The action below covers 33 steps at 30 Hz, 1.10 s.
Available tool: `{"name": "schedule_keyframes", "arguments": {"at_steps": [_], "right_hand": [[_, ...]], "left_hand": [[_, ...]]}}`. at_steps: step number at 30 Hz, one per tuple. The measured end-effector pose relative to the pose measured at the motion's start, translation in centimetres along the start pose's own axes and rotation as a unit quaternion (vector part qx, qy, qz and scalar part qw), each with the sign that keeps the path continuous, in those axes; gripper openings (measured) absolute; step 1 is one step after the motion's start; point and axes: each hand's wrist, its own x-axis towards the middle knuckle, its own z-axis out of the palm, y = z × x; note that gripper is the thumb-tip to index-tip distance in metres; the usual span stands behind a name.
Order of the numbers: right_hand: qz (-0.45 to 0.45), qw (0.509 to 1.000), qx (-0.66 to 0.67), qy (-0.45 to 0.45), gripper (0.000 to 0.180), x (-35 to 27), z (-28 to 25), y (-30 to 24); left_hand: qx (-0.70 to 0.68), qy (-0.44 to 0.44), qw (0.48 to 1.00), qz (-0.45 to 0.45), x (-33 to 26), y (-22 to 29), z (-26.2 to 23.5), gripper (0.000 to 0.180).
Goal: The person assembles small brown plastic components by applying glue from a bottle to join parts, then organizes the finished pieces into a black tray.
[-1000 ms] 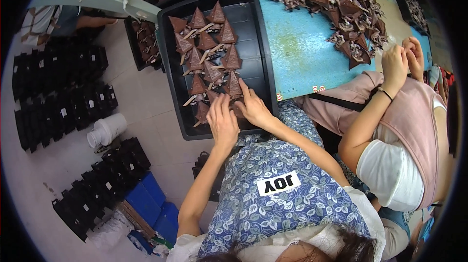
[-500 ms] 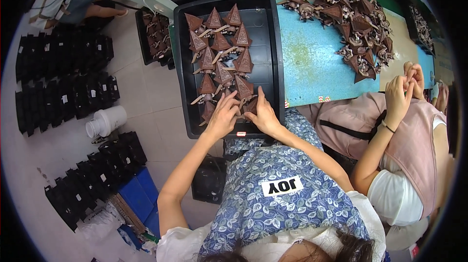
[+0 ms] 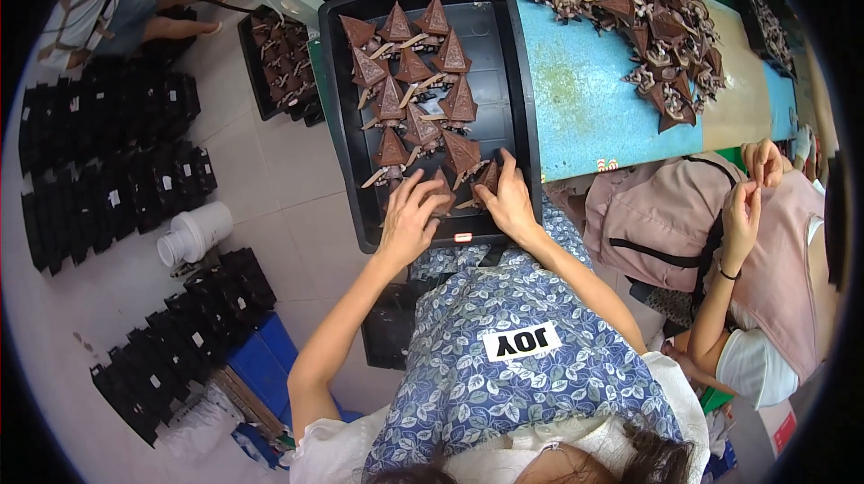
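Several brown figurines with pointed, pyramid-shaped tops [image 3: 420, 124] and pale stick-like parts lie in rows in a black tray [image 3: 525, 79]. My left hand [image 3: 409, 221] reaches into the tray's near end, its bent fingers over a front-row figurine [image 3: 442, 183] that they partly hide. Its thumb is not visible. At the near right corner, my right hand [image 3: 509, 203] has its thumb and fingers around another brown pyramid-topped figurine [image 3: 487, 176].
A heap of similar figurines [image 3: 670, 52] covers part of the blue table [image 3: 576, 79] to the right. Beside me a co-worker's hands [image 3: 754, 182] meet above a pink apron. Stacked black trays [image 3: 108, 187] and a white bucket [image 3: 193, 234] stand on the floor at left.
My right hand has moved a little right in the tray, with a figurine at its fingers. My left hand has shifted onto the neighbouring figurine. The whole view has tilted slightly.
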Motion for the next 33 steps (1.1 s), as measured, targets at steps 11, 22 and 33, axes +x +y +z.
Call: {"name": "schedule_keyframes", "arguments": {"at_steps": [11,22,33], "right_hand": [[-0.142,0.973,-0.115,0.138,0.055,-2.3,1.9,-4.9],[-0.043,0.974,-0.151,0.161,0.049,3.8,2.8,-2.6],[0.046,0.994,-0.057,0.078,0.056,-3.2,1.0,-5.5]], "left_hand": [[-0.026,-0.05,0.998,-0.001,-0.1,-1.7,0.3,0.033],[0.076,0.002,0.995,0.056,5.0,-3.4,-0.4,0.045],[0.106,-0.071,0.987,0.096,4.2,-5.3,0.7,0.051]]}}
